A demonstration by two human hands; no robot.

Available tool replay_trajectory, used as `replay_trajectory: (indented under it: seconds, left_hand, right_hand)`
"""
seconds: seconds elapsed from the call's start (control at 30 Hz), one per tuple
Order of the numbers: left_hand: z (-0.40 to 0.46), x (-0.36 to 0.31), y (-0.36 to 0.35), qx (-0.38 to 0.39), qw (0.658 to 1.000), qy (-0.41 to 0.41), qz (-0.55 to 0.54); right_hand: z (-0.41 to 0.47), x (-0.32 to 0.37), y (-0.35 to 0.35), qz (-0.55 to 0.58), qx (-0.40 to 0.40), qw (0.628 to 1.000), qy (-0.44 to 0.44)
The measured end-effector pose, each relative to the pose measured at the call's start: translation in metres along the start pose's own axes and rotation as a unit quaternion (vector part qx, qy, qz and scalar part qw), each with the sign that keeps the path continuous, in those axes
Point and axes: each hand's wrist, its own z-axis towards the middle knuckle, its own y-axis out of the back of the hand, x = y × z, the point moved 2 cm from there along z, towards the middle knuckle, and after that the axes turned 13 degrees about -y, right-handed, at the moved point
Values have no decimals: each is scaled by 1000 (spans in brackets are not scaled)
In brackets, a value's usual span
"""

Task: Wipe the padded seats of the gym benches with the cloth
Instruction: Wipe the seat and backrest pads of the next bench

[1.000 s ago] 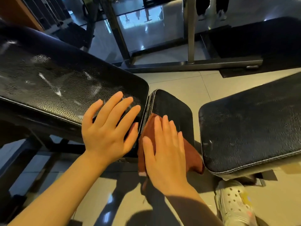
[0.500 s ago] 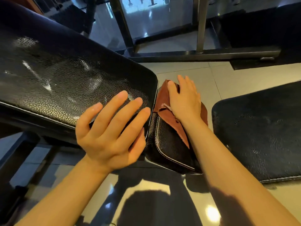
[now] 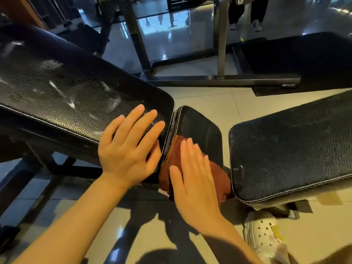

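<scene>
Right hand [image 3: 194,180] flat on cloth [image 3: 219,174] (rust-brown), left hand [image 3: 127,149] flat on bench pad [image 3: 66,96]

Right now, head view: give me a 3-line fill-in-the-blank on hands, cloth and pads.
1. The right hand presses a ____-coloured cloth flat.
2. The cloth lies on the small seat pad, at its ____ end, closest to the camera.
3. The left hand rests with straight fingers on the large ____ back pad.

Missing words: brown; near; black
</scene>
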Motion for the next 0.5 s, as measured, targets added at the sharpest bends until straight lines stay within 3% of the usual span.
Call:
replay_trajectory:
  seconds: [0.2, 0.33, 0.43, 0.5]
  left_hand:
    - [-1, -4, -3, -25, 1000, -17, 5]
    - [-6, -4, -5, -44, 998, -31, 16]
    - [-7, -3, -8, -54, 998, -39, 22]
    - [-7, -3, -8, -53, 998, -39, 21]
  right_hand:
    - [87, -9, 9, 7, 1, 998, -57]
    - [153, -37, 22, -48, -22, 996, -70]
    - [165, -56, 22, -125, 12, 989, -81]
    - [166, -62, 21, -119, 11, 987, -104]
